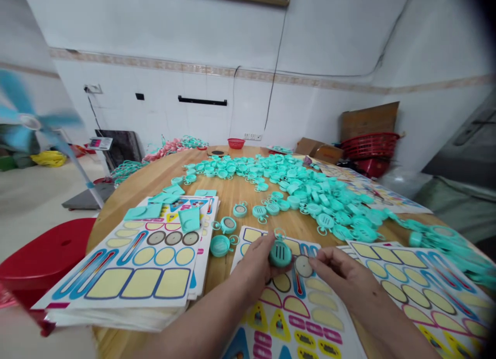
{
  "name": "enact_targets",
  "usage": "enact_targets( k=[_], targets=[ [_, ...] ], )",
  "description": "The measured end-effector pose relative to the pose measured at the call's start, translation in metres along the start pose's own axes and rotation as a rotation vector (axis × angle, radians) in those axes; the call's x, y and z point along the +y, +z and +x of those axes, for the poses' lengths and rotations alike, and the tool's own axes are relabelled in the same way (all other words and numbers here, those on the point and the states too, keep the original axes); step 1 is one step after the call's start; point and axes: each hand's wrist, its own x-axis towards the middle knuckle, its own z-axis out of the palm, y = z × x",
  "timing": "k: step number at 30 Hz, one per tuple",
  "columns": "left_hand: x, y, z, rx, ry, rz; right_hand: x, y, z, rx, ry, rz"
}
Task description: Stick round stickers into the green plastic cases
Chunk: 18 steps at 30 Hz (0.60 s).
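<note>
Teal slotted plastic disc (280,254) with a small ring loop at its top edge, clasped in the clenched fingers (267,244) of the left hand (248,266), just above a printed sticker sheet (298,310) at the near edge of a round wooden worktop (228,193). Right hand (341,279) close beside it, thumb and fingers (315,259) pinching a round tan sticker (303,266) next to the disc. Another sticker sheet (418,281) to the right; thick stack of sheets (127,276) to the left, under flat teal pieces (165,199). Loose teal caps (294,186) heaped across the middle, between the hands and the far edge. Farther off, small red basket (236,143), cardboard box (320,150), stacked red baskets (370,147) and pink loops (166,150). Blurred fan (27,116) far left, red stool (46,261) near left. Print on the sheets too small to read; only coloured ovals, triangles and thermometer-like bars showing.
</note>
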Motion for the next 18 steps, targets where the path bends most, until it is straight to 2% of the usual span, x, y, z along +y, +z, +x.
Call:
enact_targets(
  k=[4, 7, 18],
  targets=[
    [0.002, 0.007, -0.004, -0.124, -0.089, -0.089, -0.009, 0.001, -0.006, 0.058, -0.048, -0.011],
    [0.002, 0.009, -0.005, -0.200, -0.117, -0.093, -0.017, 0.000, -0.011, 0.046, -0.051, -0.030],
    [-0.001, 0.010, -0.010, -0.288, -0.132, -0.080, -0.024, -0.001, -0.013, 0.028, -0.070, -0.036]
  ],
)
